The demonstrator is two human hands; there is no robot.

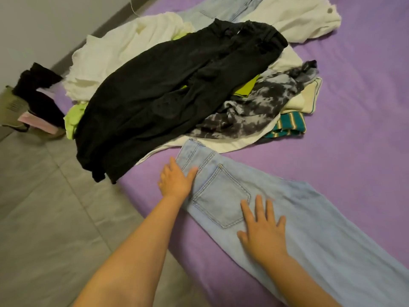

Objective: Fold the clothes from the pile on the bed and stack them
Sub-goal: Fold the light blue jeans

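On the purple bed (354, 107), light-blue jeans (309, 218) run from the waistband under the flat left hand (176, 181) away rightward; the right hand (262, 227) also presses flat, grasping nothing.

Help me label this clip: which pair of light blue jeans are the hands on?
The near pair of light blue denim jeans, laid flat with back pocket up; the other pair lies beyond the pile.

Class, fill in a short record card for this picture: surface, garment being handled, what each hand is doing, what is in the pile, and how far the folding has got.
surface: bed with purple sheet
garment handled: light blue jeans, lying flat, back pocket up
left hand: flat on the waistband end
right hand: fingers spread, pressing beside the pocket
pile: black trousers on top; white, lime, tie-dye and striped pieces beneath
progress: no folded stack visible
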